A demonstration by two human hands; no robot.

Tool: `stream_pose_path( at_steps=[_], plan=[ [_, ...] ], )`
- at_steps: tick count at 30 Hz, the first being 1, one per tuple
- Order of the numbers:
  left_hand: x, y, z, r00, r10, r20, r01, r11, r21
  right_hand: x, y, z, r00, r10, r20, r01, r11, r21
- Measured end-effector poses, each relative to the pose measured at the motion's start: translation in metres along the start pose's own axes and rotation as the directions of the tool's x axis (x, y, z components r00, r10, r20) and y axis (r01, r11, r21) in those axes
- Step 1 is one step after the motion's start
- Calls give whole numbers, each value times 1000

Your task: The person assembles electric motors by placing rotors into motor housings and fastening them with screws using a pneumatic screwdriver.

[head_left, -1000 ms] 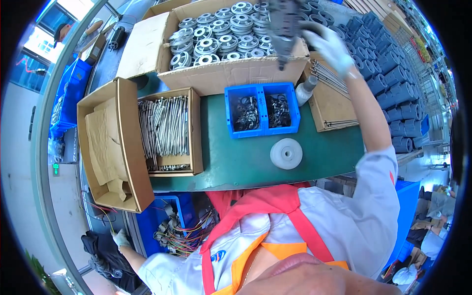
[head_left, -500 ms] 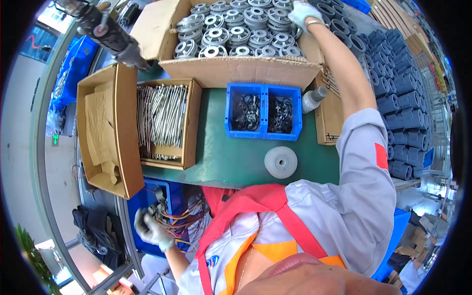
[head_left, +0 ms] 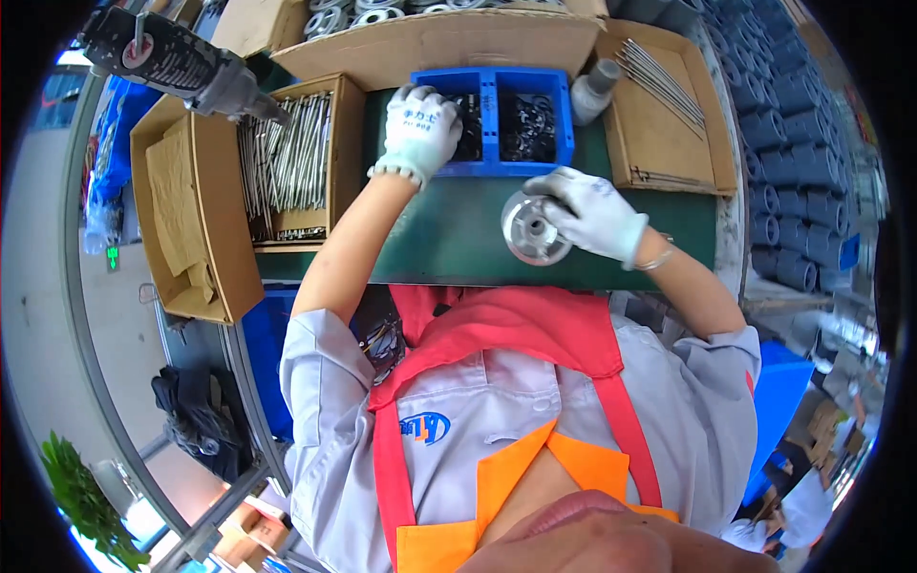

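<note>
My right hand [head_left: 594,216], in a white glove, grips the right side of a round metal end cover [head_left: 528,239] with a hole in its centre. The cover lies over the spot of the white round block, which it mostly hides. My left hand [head_left: 420,129], gloved too, is at the left compartment of a blue two-part bin [head_left: 489,170]. Its fingers are bent and close together over the bin's edge, with the tips hidden. Small dark parts [head_left: 528,127] fill the right compartment; similar ones show beside my left hand.
Long metal rods [head_left: 291,158] fill a cardboard box on the left; a few more lie in a shallow box [head_left: 669,158] on the right. A black power tool [head_left: 181,62] hangs at upper left. A bottle [head_left: 594,93] stands beside the bin. Grey cylindrical housings [head_left: 788,143] are stacked far right.
My right hand has come back from the large carton and now has an end cover at the white block. My left hand has risen from beside the wires to the blue bin.
</note>
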State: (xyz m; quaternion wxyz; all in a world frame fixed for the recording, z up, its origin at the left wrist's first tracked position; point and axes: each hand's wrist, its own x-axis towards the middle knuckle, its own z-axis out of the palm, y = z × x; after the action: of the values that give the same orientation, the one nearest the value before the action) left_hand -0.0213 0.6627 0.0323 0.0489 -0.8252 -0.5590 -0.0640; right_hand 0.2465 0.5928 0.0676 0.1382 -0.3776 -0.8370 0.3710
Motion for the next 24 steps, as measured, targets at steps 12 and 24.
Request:
stream_pose_path(
  at_steps=[12, 24],
  plan=[
    [50, 23, 37, 976, -30, 214, -5, 987, 162, -195, 36, -83, 708, -143, -691, -6, 978, -208],
    [59, 74, 26, 959, -213, 190, 264, 913, -310, -804, 159, -18, -243, 858, -453, -931, -337, -139]
  ],
)
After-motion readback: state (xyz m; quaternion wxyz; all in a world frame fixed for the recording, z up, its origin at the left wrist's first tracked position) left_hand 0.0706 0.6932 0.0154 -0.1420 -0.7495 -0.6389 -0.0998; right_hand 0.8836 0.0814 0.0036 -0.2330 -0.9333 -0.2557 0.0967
